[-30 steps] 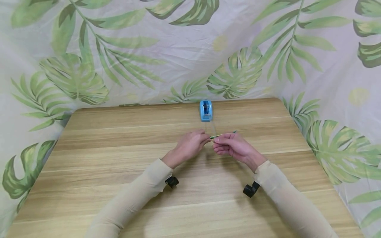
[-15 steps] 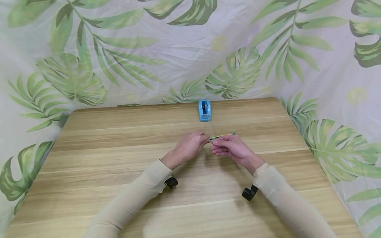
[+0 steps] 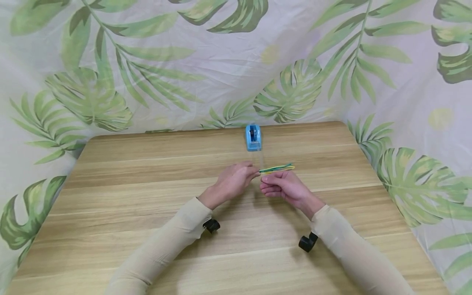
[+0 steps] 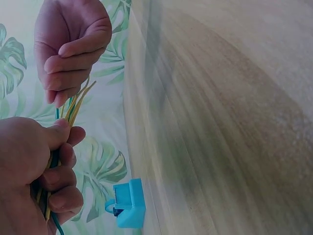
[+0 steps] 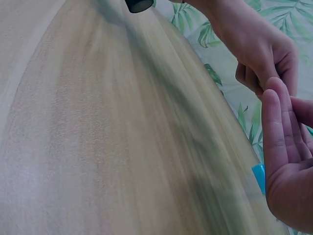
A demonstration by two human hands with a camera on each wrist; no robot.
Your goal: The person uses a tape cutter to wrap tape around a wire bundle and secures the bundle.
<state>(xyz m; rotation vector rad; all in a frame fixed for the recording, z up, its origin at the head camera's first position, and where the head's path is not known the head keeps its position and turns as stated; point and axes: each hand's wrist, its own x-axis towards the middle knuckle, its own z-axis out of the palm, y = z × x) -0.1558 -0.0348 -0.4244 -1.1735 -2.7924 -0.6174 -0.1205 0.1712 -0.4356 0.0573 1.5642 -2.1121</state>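
A thin bundle of green and yellow wires (image 3: 282,168) lies between my hands, its loose ends fanning to the right in the head view. My left hand (image 3: 236,179) grips the bundle; in the left wrist view its fingers curl round the wires (image 4: 73,111). Close below the fanned wires, my right hand (image 3: 287,188) has its thumb and forefinger together. In the left wrist view the right fingers (image 4: 68,63) overlap the wire ends. Whether the right fingertips pinch a wire, I cannot tell. In the right wrist view two right fingers (image 5: 276,117) stand straight, the thumb meeting them.
At the far edge of the wooden table (image 3: 166,196) stands a blue tape dispenser (image 3: 253,138), with a faint pale streak running from it toward the hands. Black wrist-worn pieces hang under both sleeves. A leaf-patterned cloth (image 3: 221,61) hangs behind the table.
My right hand has shifted slightly toward me and lower, and more of the fanned wire ends show above it. The left hand keeps its grip on the bundle.
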